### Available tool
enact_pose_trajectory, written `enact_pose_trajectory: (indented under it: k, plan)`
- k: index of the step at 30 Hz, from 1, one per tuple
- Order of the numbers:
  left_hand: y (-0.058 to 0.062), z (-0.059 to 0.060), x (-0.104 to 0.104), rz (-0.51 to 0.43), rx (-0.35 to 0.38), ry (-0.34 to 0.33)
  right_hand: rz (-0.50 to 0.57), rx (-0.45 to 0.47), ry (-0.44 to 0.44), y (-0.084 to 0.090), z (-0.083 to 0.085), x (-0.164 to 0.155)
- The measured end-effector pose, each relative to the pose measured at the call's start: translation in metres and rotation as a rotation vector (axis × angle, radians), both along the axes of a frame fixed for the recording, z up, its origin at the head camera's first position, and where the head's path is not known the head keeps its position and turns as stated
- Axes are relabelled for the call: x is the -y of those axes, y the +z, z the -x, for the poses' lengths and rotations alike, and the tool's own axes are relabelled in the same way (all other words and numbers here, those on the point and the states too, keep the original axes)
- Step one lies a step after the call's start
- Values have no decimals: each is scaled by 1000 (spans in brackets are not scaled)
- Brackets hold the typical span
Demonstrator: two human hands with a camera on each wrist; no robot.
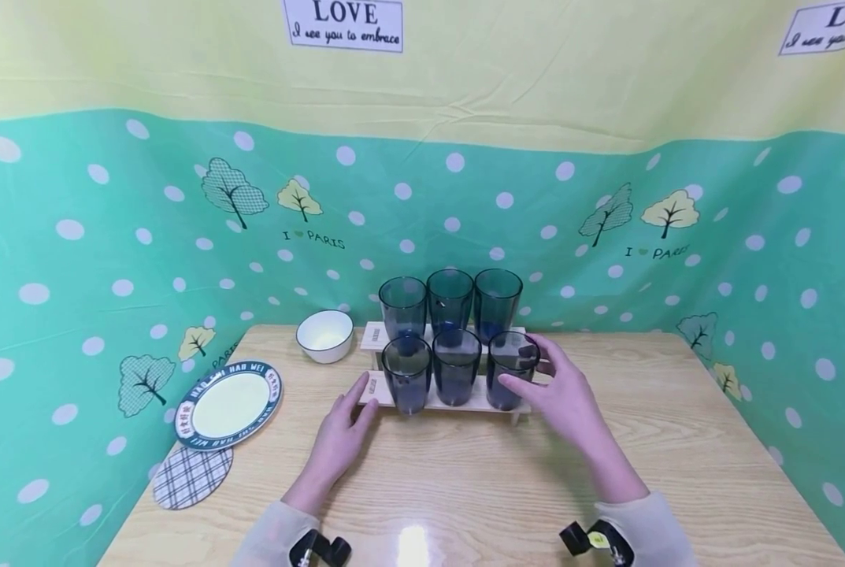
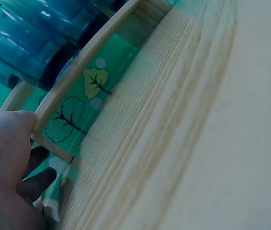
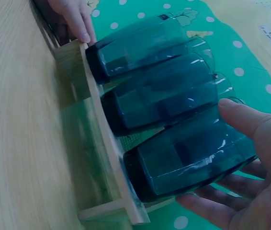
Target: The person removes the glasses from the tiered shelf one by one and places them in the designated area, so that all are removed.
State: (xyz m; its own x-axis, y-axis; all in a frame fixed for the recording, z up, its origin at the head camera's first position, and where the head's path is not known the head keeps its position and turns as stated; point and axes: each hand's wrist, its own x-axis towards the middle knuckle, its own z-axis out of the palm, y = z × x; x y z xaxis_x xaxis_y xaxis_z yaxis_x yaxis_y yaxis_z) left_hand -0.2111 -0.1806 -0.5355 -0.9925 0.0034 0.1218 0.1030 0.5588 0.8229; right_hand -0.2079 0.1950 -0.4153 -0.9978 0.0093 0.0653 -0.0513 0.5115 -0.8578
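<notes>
While the left hand (image 1: 342,435) rests flat on the desk (image 1: 465,480) with its fingertips against the left end of the wooden rack (image 1: 378,387), the right hand (image 1: 562,395) is up at the front right cup (image 1: 510,376). The fingers are curved loosely around that cup, and in the right wrist view the thumb and fingers sit on either side of it, touching the top part, but it doesn't look like a tight grip. The cup is standing in the rack, front row, right end.

The rack holds 6 dark blue see-through cups in 2 rows of 3, the back row (image 1: 450,303) sitting higher than the front. The rack is near the middle of the desk, toward the back wall. The left hand is relaxed with straight fingers and holds nothing, just touching the rack's edge, which the left wrist view shows too.

Off to the left there's a small white bowl (image 1: 325,335) just beside the rack, a plate with a dark blue rim (image 1: 227,404) nearer the desk's left edge, and a plaid coaster (image 1: 192,475) partly tucked under the plate. The backdrop is green cloth with white dots and little trees (image 1: 232,189).
</notes>
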Motion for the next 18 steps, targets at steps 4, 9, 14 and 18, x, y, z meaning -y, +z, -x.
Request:
enact_pose_trajectory:
  k: [4,9,14,18]
  plan:
    - [1,0,-1,1,0,2,-6,-5,2,6,-1,-8]
    - [2,0,-1,0,3,2,-12,-30,-5,11,-2,-21]
    - [1,0,-1,2,12,5,-22,-49,-38,13,-2,-32]
    - [0,0,-1,2,14,10,-28,-59,-61,14,-1,-40]
